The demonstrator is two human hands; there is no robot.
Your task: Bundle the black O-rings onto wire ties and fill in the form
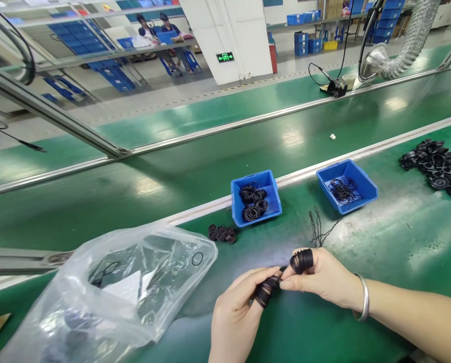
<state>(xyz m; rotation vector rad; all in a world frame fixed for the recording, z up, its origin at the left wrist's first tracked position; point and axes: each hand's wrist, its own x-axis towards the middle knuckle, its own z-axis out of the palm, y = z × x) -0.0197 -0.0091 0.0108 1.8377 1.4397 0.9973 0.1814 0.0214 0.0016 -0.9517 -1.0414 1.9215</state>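
My left hand (235, 315) is closed round a stack of thin black rubber rings (265, 291) threaded on its fingers. My right hand (324, 277), with a silver bangle on its wrist, pinches the same string of rings; another bunch of rings (301, 260) is wrapped over its index finger. The two hands meet low in the middle, above the green bench (380, 252). A clear plastic bag (127, 292) with a few rings and a white slip inside lies to the left of my hands.
Two blue bins, one in the middle (273, 201) and one to its right (365, 186), hold black rings. A small ring pile (222, 233) and thin wire ties (320, 229) lie nearby. Black round parts (439, 169) sit far right. A conveyor belt (172, 171) runs behind; people sit far back.
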